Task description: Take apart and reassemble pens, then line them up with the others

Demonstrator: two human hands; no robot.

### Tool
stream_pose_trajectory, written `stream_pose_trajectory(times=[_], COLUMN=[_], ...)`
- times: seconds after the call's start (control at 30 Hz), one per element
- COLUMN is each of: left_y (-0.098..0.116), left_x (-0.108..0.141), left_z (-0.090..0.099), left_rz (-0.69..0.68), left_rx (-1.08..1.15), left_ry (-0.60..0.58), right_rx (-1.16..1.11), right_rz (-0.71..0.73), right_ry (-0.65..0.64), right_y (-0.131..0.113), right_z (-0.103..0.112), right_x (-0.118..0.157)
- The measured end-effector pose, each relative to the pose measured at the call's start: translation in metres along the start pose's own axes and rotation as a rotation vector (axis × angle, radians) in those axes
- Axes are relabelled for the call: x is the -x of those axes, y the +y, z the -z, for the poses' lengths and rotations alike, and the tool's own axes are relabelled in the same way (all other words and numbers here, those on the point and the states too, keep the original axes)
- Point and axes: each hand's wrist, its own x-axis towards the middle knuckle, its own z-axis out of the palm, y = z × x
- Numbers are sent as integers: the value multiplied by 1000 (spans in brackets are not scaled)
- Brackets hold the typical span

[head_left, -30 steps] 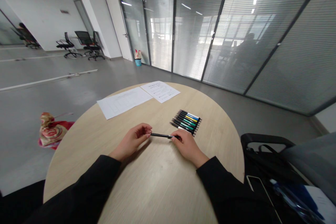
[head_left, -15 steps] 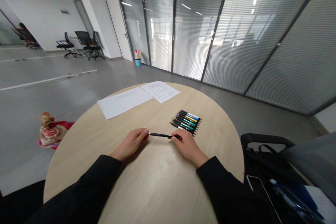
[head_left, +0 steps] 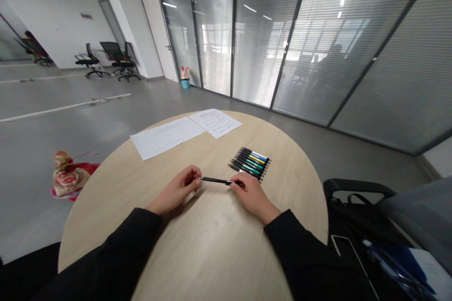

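Observation:
A slim black pen point(head_left: 214, 180) is held nearly level just above the round wooden table point(head_left: 219, 244). My right hand point(head_left: 250, 193) pinches its right end between thumb and fingers. At the left, my left hand point(head_left: 179, 189) has its fingers curled around the silvery tip, the thumb just below it; the exact contact there is partly hidden. Just beyond my right hand lies a neat row of several pens point(head_left: 250, 162), black with white, blue, yellow and green parts, their tips pointing left. My right hand overlaps the nearest of them in view.
Two printed paper sheets point(head_left: 167, 137) lie at the table's far edge. To the right stands a chair point(head_left: 360, 188) bearing a dark bag, a phone point(head_left: 348, 249) and a blue-and-white item. A red patterned bundle point(head_left: 70, 176) is on the left. Glass partitions point(head_left: 261, 33) run behind.
My left hand's fingers have lifted and curled, and its thumb has shifted downward at the pen's tip. My right hand and the row of pens have stayed put.

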Motion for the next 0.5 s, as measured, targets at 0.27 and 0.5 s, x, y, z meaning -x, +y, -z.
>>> stream_pose_trajectory(times=[0.27,0.5], left_y=[-7,-2], left_x=[-3,-1], left_z=[4,3], left_rz=[98,132], left_rx=[-184,-185], left_ry=[73,-3], right_rx=[2,0], right_rz=[7,4], right_ry=[-7,-27], right_y=[0,0], right_z=[0,-1], right_x=[0,0])
